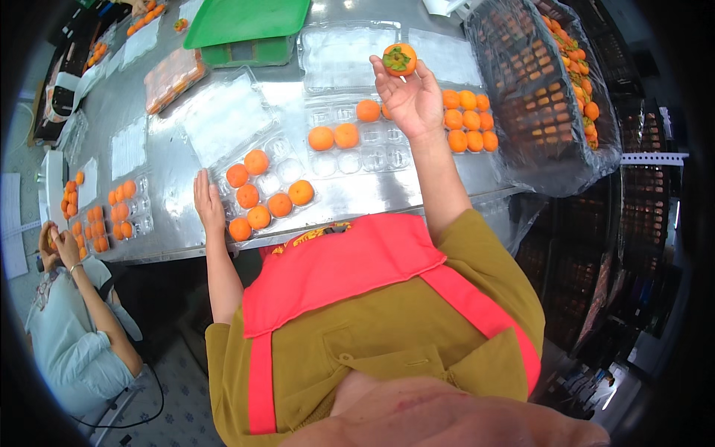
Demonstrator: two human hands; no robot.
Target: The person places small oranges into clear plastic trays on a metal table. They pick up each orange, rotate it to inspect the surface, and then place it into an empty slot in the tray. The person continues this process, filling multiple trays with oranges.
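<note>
My right hand holds up an orange persimmon, its green calyx facing the camera, above the middle clear plastic tray. That tray has persimmons in some of its cups; my forearm hides part of it. My left hand rests with straight fingers at the left edge of another clear tray, which is partly filled with persimmons. Under my right forearm's far side, a third tray shows rows of persimmons.
A plastic-lined crate of persimmons stands at the right. Green trays, a closed pack and lids with white pads lie on the metal table. A co-worker handles fruit at the left.
</note>
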